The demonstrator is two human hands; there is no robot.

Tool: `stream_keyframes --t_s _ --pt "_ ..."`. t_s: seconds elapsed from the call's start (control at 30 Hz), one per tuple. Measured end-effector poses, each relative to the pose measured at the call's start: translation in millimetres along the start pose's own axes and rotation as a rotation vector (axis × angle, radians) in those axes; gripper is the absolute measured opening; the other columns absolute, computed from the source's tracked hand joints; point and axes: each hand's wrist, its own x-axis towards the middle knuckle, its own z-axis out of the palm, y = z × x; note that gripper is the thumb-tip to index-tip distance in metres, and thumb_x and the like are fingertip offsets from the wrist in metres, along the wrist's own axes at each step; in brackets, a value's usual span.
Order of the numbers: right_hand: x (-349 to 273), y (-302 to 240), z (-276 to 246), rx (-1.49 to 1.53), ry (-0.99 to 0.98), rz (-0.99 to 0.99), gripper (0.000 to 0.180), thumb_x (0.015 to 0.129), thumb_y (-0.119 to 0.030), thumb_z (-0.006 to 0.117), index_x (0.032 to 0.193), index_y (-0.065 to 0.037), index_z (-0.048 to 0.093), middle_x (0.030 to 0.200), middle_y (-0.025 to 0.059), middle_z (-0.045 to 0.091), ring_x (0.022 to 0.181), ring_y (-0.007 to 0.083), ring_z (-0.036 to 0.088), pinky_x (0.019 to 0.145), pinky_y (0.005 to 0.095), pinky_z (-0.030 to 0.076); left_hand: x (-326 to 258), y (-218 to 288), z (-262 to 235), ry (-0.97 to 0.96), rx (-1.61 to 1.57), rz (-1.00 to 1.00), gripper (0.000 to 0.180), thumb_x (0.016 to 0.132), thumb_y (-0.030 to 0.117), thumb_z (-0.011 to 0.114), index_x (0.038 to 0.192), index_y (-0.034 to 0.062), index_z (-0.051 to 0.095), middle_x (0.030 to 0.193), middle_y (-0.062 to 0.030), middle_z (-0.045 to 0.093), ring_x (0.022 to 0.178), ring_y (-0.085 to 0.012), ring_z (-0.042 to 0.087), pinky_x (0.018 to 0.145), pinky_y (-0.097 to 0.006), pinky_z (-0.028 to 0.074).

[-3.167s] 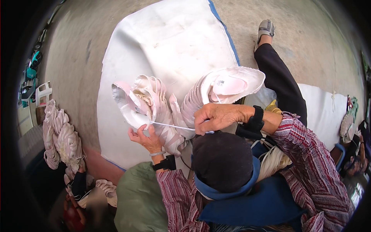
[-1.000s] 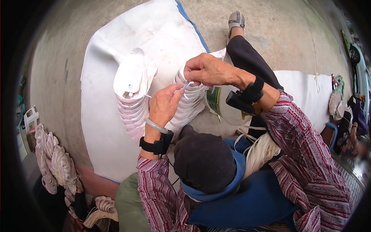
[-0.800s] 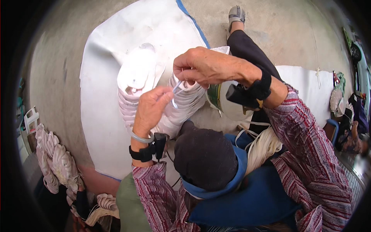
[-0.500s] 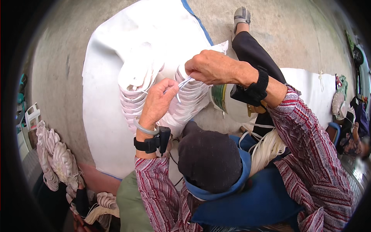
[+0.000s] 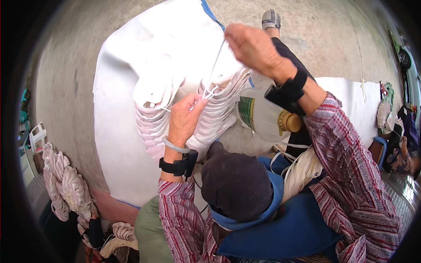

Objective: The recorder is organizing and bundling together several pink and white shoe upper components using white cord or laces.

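Stacked shoe soles under left hand; right hand pinches string taut above white sheet.

Right hand risen away from stack, white cord drawn taut

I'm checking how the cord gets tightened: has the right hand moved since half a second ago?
Yes. The right hand has risen up and away from the stack of white pieces, drawing the cord taut while the left hand stays on the stack.
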Motion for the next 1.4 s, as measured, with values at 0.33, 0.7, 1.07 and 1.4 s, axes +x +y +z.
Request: stream_keyframes --t_s 0.33,0.7,1.07,1.4 --pt "7 -14 -23 0.818 -0.109 0.354 0.023 0.095 -0.021 0.046 0.089 -0.002 0.058 0.082 0.012 0.066 0.078 0.0212 0.065 0.072 0.0352 0.05 -8 -27 4 -0.017 -0.175 0.059 0.022 0.091 0.021 0.06 0.097 0.0006 0.065 0.076 0.0019 0.06 0.066 -0.0037 0.048 0.06 -0.019 0.041" --pt "-15 -76 -68 1.621 -0.663 0.575 0.017 0.096 -0.026 0.051 0.092 -0.009 0.053 0.058 -0.0106 0.03 0.047 0.0014 0.023 0.042 0.0192 0.019 -9 7 -17 0.05 -0.748 -0.159 0.016 0.092 0.02 0.058 0.094 0.005 0.059 0.075 0.0016 0.058 0.053 -0.0004 0.039 0.048 -0.016 0.032" --pt "-4 -78 -38 1.08 -0.689 0.466 0.026 0.091 -0.024 0.048 0.08 -0.003 0.058 0.06 -0.0035 0.04 0.052 0.0054 0.034 0.046 0.0241 0.029 5 -9 -22 0.283 -0.283 0.087 0.019 0.094 0.021 0.054 0.095 0.0015 0.057 0.078 0.0001 0.058 0.072 -0.0071 0.05 0.068 -0.022 0.042" --pt "-42 -67 49 0.705 -0.553 0.074 0.03 0.088 -0.027 0.059 0.105 -0.002 0.063 0.088 0.0199 0.065 0.082 0.0308 0.062 0.071 0.0409 0.047 8 6 -19 0.079 -0.351 0.056 0.019 0.093 0.02 0.056 0.095 0.0014 0.059 0.08 0.0014 0.058 0.073 -0.0059 0.051 0.068 -0.021 0.042"
